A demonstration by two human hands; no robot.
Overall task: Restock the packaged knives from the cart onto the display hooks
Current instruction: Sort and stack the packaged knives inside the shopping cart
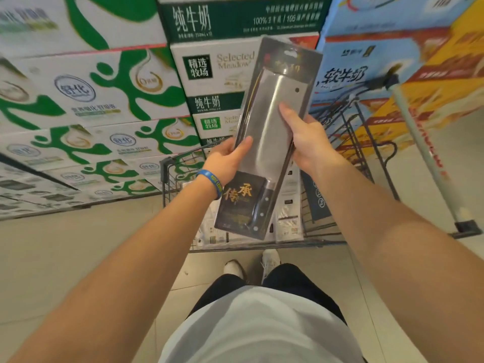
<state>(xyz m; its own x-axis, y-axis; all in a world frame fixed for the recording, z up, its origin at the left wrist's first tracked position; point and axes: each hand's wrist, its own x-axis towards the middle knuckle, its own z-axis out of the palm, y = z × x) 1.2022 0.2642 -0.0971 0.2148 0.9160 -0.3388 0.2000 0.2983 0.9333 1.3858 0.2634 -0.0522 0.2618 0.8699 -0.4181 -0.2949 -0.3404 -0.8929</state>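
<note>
- Head view: the packaged knife [272,132] is up in the air above the cart [301,243], held in both hands and tilted, hang-slot end [293,52] away from the person and handle end [259,203] nearer the body.
- The left grip [230,161] is curled round the pack's left edge about midway along, thumb on the clear front and fingers hidden behind.
- The right grip [306,137] clamps the opposite edge a little higher, thumb laid flat over the blade, fingers out of sight behind the card.
- So the pack sits across and between the two grips, both ends sticking out past them.
- Handling, as a judgement: a broad cleaver, so probably heavy for its size, weight in the blade; the backing card looks stiff, the plastic front likely slick.
- Best held by the edges beside the blade, as here, leaving the slot free for a hook.
- More packs [288,205] lie in the cart below.
- Milk cartons [104,95] are stacked beyond; no display hooks are in view.
</note>
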